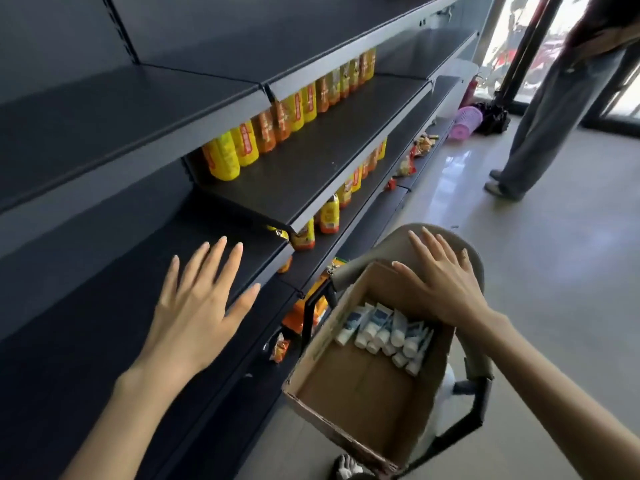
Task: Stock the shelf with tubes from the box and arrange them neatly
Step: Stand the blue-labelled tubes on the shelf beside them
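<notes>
Both hands empty, spread flat | left hand [194, 306] over bare shelf [86, 323] front edge, sizing the spot | right hand [446, 289] above box [346, 393] far end, over tubes [388, 332], likely to pick.

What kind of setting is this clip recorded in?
Most likely a small shop being stocked. Long dark retail shelves carry rows of yellow and orange bottles, snack packets lie lower down, and a cardboard box of white tubes waits beside the shelving.
</notes>
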Demonstrator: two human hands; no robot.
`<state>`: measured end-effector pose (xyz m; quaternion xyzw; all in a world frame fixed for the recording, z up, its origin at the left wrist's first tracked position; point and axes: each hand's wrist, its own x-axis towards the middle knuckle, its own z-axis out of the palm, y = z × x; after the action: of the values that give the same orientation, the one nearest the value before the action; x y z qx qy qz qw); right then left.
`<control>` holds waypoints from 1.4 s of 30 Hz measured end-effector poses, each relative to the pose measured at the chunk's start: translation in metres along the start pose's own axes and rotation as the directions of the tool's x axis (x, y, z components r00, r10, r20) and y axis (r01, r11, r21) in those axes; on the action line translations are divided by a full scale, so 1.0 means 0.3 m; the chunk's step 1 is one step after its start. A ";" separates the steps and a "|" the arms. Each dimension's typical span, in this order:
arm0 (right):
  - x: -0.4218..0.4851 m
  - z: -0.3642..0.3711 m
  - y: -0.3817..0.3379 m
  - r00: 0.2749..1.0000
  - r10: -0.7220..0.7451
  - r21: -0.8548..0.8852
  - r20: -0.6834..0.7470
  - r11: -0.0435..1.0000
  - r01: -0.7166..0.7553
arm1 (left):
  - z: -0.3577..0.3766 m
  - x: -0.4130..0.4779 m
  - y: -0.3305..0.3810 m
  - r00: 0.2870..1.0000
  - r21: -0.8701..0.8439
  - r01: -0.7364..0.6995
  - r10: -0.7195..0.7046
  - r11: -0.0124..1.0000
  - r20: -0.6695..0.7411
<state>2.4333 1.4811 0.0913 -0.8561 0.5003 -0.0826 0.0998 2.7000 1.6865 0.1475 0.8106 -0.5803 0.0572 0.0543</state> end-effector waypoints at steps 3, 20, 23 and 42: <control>0.014 0.070 0.110 0.997 0.056 -0.005 0.060 0.998 -0.056 | 0.108 0.096 0.050 0.996 0.004 0.015 -0.016 1.000 0.088; 0.040 0.747 0.332 0.871 0.259 0.061 0.418 0.948 -0.311 | 0.716 0.286 0.208 0.850 -0.023 -0.084 0.084 0.996 0.519; 0.071 0.867 0.364 0.807 0.347 0.093 0.477 0.894 -0.439 | 0.814 0.295 0.232 0.831 -0.094 -0.056 0.098 0.994 0.548; 0.209 1.268 0.539 0.338 0.763 0.418 0.551 0.098 -0.903 | 1.013 0.306 0.267 0.856 -0.374 0.047 0.155 0.926 0.492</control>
<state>2.4198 1.3822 -0.3148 -0.3173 0.8134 -0.1008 0.4769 2.6626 1.5281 -0.1366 0.7539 -0.5966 -0.2707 0.0491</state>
